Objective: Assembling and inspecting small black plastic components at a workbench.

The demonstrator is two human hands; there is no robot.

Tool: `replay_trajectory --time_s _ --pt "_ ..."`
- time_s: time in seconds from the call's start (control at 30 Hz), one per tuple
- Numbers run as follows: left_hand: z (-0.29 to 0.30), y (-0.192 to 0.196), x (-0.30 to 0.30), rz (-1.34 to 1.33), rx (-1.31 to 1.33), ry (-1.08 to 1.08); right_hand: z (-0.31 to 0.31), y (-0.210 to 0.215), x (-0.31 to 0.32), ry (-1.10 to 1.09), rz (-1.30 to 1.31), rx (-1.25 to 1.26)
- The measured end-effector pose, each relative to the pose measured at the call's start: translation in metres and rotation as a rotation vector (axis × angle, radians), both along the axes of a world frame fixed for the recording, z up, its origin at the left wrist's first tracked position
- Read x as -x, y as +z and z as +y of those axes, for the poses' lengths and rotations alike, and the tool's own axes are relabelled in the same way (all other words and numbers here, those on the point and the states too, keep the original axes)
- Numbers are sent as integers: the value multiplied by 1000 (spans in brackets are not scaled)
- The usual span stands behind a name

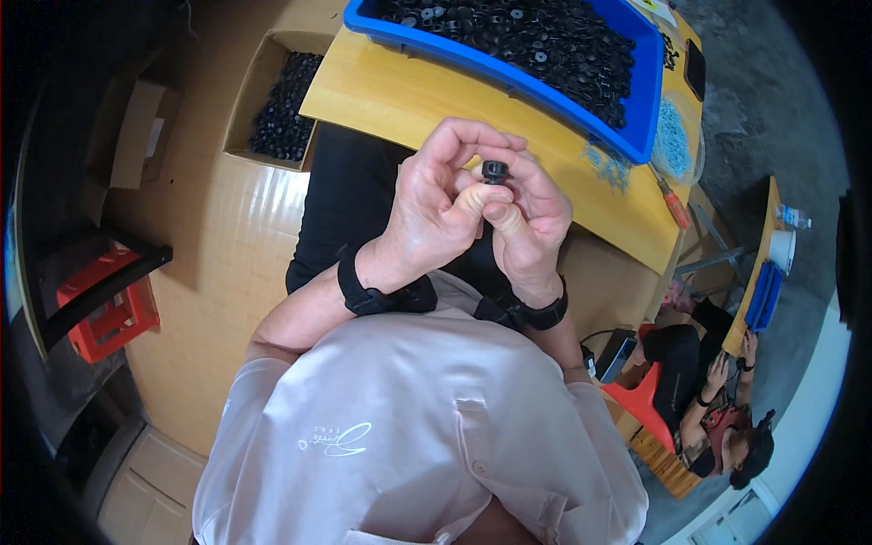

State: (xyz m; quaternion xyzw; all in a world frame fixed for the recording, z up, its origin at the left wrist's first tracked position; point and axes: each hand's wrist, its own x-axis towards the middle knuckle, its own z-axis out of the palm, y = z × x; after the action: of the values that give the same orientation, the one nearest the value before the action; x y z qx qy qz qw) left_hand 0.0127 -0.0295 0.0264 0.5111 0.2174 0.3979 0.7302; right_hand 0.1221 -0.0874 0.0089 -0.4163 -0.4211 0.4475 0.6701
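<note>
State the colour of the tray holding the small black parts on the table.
Blue tray, clearest in the head view.

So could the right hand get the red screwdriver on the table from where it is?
Probably yes. The right hand is busy pinching a small black part with the left hand, but the red-handled screwdriver lies uncovered on the wooden table just to its right, nothing between them.
</note>
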Motion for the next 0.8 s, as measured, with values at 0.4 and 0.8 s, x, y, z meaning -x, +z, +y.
replay_trajectory --time_s 0.4,0.8 --pt "-5 -12 -4 -94 -159 113 2 9 -1 61 -29 -66" --pt "-8 -4 -6 -5 -96 103 -3 6 -5 54 52 -3"
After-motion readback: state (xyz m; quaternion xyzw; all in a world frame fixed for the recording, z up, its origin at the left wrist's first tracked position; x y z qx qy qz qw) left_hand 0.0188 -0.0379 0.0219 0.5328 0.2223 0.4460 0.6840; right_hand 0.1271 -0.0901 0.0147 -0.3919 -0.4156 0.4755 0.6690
